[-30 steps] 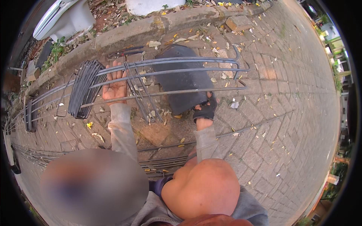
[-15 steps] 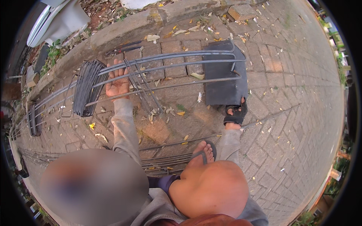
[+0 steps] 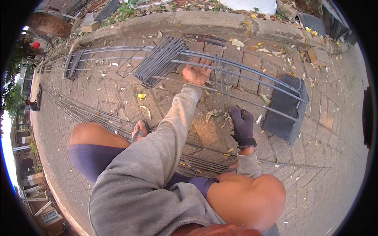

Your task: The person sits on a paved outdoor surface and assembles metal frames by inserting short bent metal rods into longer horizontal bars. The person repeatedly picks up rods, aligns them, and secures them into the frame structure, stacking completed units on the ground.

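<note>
My bare left hand (image 3: pixel 195 74) is palm up with fingers stretched out, partly under long steel rebar rods (image 3: pixel 252 76). Beside it, a tight stack of rectangular wire stirrups (image 3: pixel 161 61) sits around the rods. A few loose stirrups (image 3: pixel 221 88) hang across the rods to the right of that hand. My right hand (image 3: pixel 242 126), in a dark glove, is close to the lower ends of these loose stirrups. Its fingers are curled, and what they hold, if anything, is hidden. The rods' hooked right ends lie over a dark, box-like block (image 3: pixel 285 112).
More stirrups (image 3: pixel 73 65) stand around the rods at far left. A bundle of thin rods (image 3: pixel 84 114) lies on the paving near my feet. Behind runs a concrete curb (image 3: pixel 197 23), with dark-handled tools (image 3: pixel 206 38) in front and a loose brick (image 3: pixel 318 56) at right.
My right hand has left the dark block and moved left toward the loose stirrups. My left hand stays palm up at the rods. The view has swung left.
</note>
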`<state>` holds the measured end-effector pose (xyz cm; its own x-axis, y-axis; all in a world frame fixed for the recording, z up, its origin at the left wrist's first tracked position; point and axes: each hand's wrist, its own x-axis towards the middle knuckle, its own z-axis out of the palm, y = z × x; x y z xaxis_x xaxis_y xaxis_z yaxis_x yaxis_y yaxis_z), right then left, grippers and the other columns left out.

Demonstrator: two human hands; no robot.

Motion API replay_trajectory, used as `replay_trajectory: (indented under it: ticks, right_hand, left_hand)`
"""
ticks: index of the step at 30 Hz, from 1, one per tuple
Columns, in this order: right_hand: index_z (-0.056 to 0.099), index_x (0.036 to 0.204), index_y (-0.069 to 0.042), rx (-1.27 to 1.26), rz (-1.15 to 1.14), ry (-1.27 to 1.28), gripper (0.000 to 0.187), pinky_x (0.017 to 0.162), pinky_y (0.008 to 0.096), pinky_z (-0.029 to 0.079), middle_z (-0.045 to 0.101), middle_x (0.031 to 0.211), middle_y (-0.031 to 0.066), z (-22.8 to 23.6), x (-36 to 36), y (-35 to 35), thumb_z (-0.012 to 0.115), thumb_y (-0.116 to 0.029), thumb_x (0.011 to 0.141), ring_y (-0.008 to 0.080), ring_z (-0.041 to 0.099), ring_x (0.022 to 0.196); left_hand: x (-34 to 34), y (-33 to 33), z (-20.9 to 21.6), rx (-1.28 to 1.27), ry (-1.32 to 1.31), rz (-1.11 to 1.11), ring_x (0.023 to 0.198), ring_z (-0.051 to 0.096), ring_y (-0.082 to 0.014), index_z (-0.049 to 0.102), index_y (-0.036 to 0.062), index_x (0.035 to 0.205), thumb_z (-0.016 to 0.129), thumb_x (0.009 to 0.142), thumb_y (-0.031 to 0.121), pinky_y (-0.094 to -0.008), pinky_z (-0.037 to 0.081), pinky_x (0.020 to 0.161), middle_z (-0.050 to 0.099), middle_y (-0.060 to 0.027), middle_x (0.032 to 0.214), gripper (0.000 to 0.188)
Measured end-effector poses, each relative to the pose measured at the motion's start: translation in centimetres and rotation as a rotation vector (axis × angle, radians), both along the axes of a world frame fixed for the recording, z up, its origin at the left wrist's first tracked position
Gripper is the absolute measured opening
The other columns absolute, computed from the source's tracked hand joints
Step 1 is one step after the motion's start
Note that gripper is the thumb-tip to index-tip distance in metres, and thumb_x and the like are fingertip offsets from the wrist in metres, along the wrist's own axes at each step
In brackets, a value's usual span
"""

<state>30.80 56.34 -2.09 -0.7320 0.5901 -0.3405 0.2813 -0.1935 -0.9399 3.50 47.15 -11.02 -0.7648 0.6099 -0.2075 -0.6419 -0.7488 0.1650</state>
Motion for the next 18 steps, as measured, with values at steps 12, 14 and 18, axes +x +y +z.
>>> replay_trajectory:
  ticks: [12, 14, 18]
  right_hand:
    - [0.065, 0.072, 0.000, 0.667, -0.177, -0.029, 0.026, 0.056, 0.0380, 0.045, 0.059, 0.061, 0.0167, -0.1, 2.1, 3.9, 0.071, -0.019, 0.089, 0.0252, 0.055, 0.053]
    - [0.064, 0.071, 0.000, 0.744, -0.169, -0.067, 0.027, 0.057, 0.0413, 0.046, 0.060, 0.063, 0.0196, 0.7, 3.0, 5.7, 0.071, -0.020, 0.088, 0.0314, 0.058, 0.055]
    - [0.069, 0.076, 0.000, 0.859, -0.088, -0.291, 0.029, 0.060, 0.0406, 0.049, 0.065, 0.066, 0.0181, 2.7, 3.0, 7.9, 0.074, -0.026, 0.089, 0.0334, 0.061, 0.058]
  left_hand:
    - [16.6, 0.4, 2.0, -1.048, -0.184, -0.105, 0.065, 0.058, -0.0194, 0.062, 0.0040, 0.092, 0.049, 0.095, 0.033, -0.0350, 0.046, 0.058, 0.061, -0.0057, 0.073, 0.031]
    - [18.6, 1.2, 2.9, -1.202, -0.089, -0.155, 0.062, 0.057, -0.0197, 0.061, 0.0023, 0.088, 0.049, 0.093, 0.030, -0.0366, 0.044, 0.056, 0.063, -0.0079, 0.074, 0.031]
    - [18.4, -0.6, 5.0, -1.347, 0.147, -0.564, 0.064, 0.059, -0.0194, 0.065, 0.0020, 0.088, 0.054, 0.089, 0.024, -0.0385, 0.047, 0.058, 0.063, -0.0080, 0.075, 0.024]
